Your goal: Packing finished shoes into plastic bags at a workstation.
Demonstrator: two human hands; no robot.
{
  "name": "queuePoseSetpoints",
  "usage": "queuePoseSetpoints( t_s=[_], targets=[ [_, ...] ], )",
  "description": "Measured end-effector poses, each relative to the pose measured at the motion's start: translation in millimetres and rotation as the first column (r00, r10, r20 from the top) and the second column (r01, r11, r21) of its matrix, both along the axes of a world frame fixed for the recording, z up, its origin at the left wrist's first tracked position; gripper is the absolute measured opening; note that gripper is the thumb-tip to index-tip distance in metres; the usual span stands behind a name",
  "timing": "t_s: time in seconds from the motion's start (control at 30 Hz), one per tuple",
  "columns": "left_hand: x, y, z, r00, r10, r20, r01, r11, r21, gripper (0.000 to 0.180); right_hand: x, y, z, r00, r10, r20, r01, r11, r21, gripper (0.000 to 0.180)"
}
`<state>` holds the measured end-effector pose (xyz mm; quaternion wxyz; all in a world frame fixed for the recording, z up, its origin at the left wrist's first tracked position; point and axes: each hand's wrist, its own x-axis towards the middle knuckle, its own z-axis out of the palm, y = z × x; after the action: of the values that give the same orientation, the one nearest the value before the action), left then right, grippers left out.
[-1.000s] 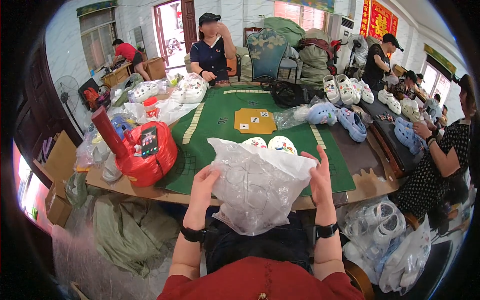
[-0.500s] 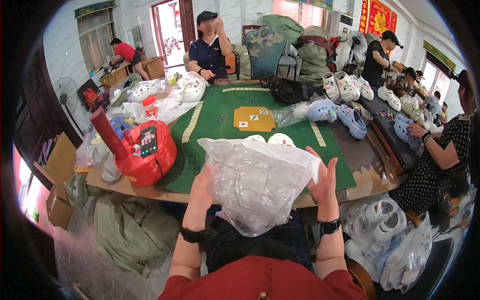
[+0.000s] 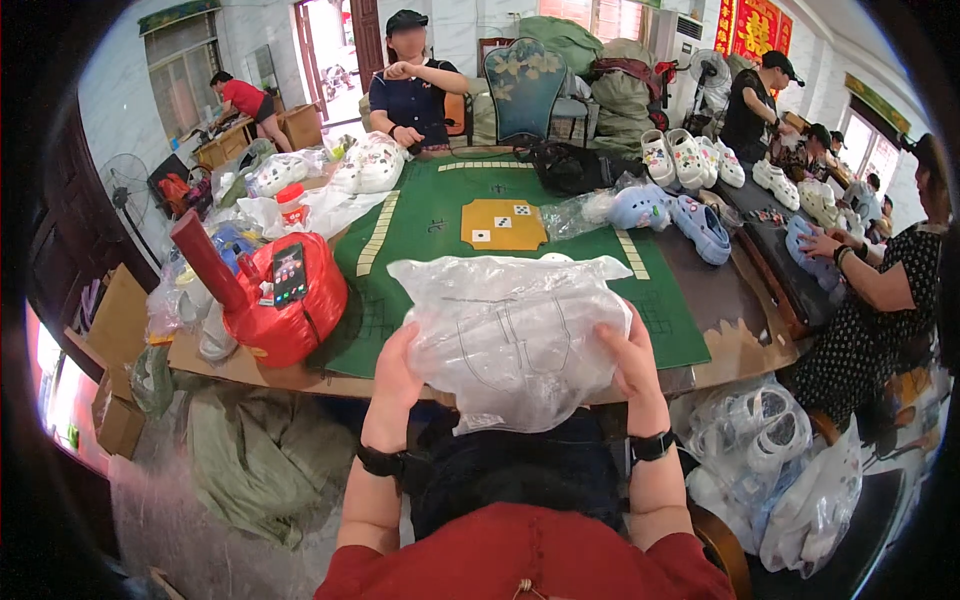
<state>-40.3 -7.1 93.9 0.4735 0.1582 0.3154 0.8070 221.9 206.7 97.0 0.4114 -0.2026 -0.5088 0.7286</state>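
- A clear bag (image 3: 510, 335) is held up over the green table (image 3: 440, 215) edge, gripped by 2 hands.
- Left hand (image 3: 397, 370) and right hand (image 3: 632, 360) are closed on its sides.
- White shoes are probably inside, pretty blurry.

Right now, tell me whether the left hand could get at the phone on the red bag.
Probably not: the left hand is gripping the plastic bag; the phone lies uncovered nearby.

A green mat (image 3: 440, 215) covers the table, a red bag (image 3: 290, 315) with a phone (image 3: 289, 274) at its left edge — blue clogs (image 3: 675, 212) lie far right.
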Motion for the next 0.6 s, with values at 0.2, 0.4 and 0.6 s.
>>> queuePoseSetpoints(
  t_s=[0.2,0.4,0.6],
  targets=[
    [-21.5,21.4,-1.6,0.932,0.357,-0.059,-0.360,0.932,-0.036,0.032,5.5,-16.6,-4.5,0.930,-0.137,0.340,0.003,0.930,0.366,0.054],
    [-65.3,33.4,-20.8,0.921,0.387,-0.052,-0.388,0.921,-0.022,0.041,-0.3,-4.6,-20.6,0.802,-0.392,0.451,-0.039,0.719,0.694,0.021],
    [-97.8,36.4,-26.8,0.897,0.442,-0.008,-0.442,0.897,0.018,0.040,-15.9,-12.7,7.0,0.746,-0.371,0.554,0.019,0.843,0.538,0.037]
  ],
)
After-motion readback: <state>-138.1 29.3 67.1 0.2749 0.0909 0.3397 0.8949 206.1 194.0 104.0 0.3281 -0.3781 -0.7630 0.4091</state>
